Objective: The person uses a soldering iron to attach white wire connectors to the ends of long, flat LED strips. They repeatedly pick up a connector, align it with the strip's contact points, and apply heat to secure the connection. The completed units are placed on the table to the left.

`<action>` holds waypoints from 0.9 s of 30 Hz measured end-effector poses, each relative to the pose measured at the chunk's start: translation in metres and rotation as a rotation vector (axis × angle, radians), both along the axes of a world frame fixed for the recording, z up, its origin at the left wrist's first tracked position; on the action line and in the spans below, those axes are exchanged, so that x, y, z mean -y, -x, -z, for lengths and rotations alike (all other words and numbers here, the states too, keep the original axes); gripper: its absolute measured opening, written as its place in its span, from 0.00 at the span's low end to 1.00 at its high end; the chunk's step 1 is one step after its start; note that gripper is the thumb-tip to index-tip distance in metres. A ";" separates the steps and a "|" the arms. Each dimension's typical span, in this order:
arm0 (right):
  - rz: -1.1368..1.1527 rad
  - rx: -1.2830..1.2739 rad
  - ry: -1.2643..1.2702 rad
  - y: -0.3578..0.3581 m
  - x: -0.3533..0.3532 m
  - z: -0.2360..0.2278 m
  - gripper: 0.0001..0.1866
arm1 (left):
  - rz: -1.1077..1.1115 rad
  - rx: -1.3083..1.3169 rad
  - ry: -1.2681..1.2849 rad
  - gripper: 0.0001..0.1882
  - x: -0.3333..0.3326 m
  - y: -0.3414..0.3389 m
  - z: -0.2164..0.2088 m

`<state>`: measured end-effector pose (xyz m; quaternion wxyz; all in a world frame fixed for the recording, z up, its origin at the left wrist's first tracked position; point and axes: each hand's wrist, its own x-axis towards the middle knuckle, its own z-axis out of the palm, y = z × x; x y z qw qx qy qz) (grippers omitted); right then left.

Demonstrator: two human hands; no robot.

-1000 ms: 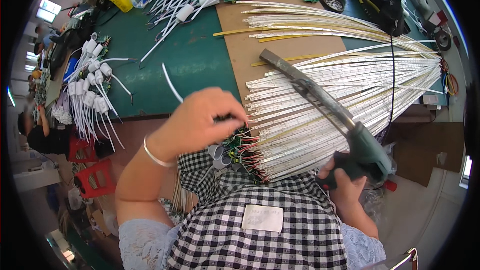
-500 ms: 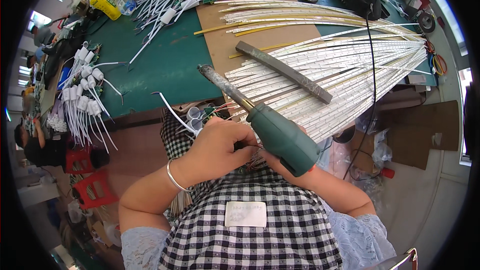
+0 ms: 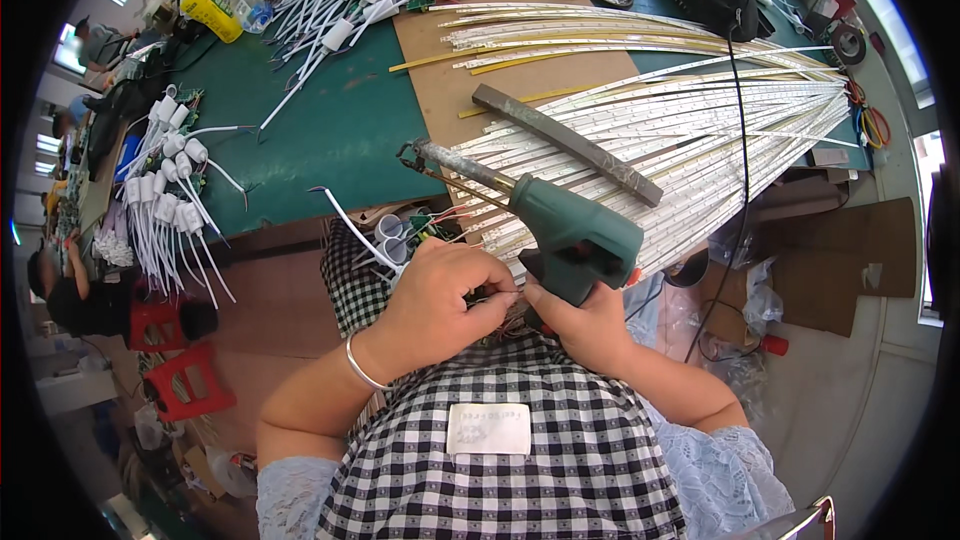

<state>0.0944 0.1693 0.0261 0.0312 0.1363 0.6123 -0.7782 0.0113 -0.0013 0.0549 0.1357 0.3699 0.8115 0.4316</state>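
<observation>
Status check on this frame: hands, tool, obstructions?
Right hand grips green soldering gun. Left hand pinches thin wires. Strip bundle alongside, nothing blocking.

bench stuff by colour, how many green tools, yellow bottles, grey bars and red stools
green soldering gun: 1, in the right hand
yellow bottle: 1
grey bar: 1, lying across the strips
red stools: 2
total: 5
</observation>
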 end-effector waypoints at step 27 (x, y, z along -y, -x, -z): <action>-0.120 -0.046 0.234 0.000 0.003 0.001 0.18 | -0.335 0.336 -0.068 0.04 0.015 -0.019 0.005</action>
